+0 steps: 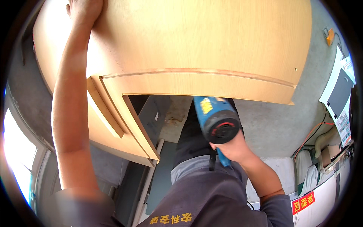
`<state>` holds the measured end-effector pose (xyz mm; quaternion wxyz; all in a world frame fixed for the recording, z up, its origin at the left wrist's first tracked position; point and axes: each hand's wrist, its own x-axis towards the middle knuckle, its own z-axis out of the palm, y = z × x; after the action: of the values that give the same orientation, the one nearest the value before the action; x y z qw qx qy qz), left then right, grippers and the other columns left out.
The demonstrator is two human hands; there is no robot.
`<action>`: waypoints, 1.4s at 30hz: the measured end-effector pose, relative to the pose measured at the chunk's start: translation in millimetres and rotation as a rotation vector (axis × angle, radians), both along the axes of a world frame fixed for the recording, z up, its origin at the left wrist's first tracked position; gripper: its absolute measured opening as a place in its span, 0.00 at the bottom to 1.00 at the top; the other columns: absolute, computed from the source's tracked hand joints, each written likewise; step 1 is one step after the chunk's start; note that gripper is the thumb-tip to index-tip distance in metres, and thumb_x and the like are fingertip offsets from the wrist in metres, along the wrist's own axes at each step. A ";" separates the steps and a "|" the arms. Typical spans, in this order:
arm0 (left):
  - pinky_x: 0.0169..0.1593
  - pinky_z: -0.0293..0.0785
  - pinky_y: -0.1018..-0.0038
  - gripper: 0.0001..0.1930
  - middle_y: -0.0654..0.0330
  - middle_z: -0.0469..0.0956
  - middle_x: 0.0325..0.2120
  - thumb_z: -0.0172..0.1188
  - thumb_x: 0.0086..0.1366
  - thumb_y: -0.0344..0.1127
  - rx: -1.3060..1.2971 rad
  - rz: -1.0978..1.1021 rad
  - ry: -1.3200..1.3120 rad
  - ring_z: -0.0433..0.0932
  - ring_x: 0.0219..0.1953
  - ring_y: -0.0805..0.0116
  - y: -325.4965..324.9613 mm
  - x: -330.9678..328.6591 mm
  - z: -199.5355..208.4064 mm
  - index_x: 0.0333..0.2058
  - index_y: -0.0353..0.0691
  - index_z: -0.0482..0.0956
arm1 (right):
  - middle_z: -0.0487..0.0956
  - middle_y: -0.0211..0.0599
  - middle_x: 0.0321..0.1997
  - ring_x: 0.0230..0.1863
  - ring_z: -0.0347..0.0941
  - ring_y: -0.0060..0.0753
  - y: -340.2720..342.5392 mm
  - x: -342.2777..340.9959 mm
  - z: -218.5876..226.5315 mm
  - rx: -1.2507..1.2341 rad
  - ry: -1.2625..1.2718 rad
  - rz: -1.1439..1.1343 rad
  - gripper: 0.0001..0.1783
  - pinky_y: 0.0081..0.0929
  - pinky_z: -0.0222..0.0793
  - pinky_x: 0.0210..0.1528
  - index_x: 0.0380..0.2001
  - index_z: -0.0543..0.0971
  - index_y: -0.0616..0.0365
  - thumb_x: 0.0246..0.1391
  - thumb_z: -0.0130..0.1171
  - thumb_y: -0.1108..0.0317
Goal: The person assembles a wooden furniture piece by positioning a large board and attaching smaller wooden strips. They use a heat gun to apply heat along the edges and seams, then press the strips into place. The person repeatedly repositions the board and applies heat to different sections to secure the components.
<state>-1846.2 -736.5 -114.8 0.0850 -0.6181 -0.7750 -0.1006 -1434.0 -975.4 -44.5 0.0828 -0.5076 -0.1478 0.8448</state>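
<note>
A large light wood-grain panel [208, 38] with grooves and a cut-out corner spreads in front of me. My left hand [86, 10] rests on its surface at the upper left. One finger shows apart from the hand, and the picture's top edge cuts off the rest; the hand looks open. My right hand [231, 148] is wrapped round the handle of a blue heat gun [217, 119] with a black vented rear cap. The gun's front end is hidden beneath the panel's near edge, so I cannot tell whether it touches.
A narrow wood strip [106, 108] lies on the panel's left part. Grey concrete floor [264, 125] stretches below and to the right. On the right stand a white board [339, 94], an orange cable [308, 137] and a hose [325, 140]. A bright window [19, 151] is at the left.
</note>
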 end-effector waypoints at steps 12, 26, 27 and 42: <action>0.71 0.52 0.61 0.30 0.42 0.61 0.67 0.47 0.72 0.51 0.022 -0.057 -0.150 0.58 0.70 0.46 -0.1 3.4 2.1 0.64 0.34 0.66 | 0.76 0.27 0.29 0.27 0.70 0.18 -3.5 8.2 -7.0 -0.056 0.049 -0.002 0.17 0.23 0.66 0.27 0.43 0.76 0.59 0.49 0.61 0.83; 0.71 0.51 0.63 0.31 0.43 0.62 0.66 0.48 0.73 0.51 0.032 -0.102 -0.164 0.58 0.70 0.49 3.6 -10.1 -5.0 0.64 0.33 0.66 | 0.77 0.27 0.29 0.27 0.70 0.18 8.8 49.4 -1.0 -0.002 -0.066 0.052 0.15 0.23 0.68 0.29 0.39 0.77 0.58 0.45 0.62 0.82; 0.71 0.51 0.63 0.31 0.43 0.62 0.66 0.48 0.73 0.51 0.031 -0.101 -0.168 0.58 0.70 0.49 3.4 -10.5 -5.1 0.64 0.33 0.66 | 0.78 0.28 0.29 0.28 0.70 0.19 11.2 51.8 0.1 -0.018 -0.076 0.071 0.15 0.23 0.69 0.30 0.38 0.77 0.59 0.45 0.62 0.82; 0.71 0.52 0.63 0.31 0.44 0.62 0.66 0.49 0.72 0.52 0.043 -0.100 -0.208 0.58 0.70 0.50 2.3 -7.7 -2.2 0.64 0.32 0.67 | 0.80 0.35 0.48 0.49 0.74 0.26 19.1 27.2 -1.0 -0.026 -0.037 0.189 0.25 0.28 0.70 0.54 0.50 0.76 0.61 0.46 0.69 0.76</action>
<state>-1853.9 -734.2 -117.0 0.0122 -0.6400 -0.7457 -0.1848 -1406.8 -956.3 -45.5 -0.0066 -0.5079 -0.1858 0.8411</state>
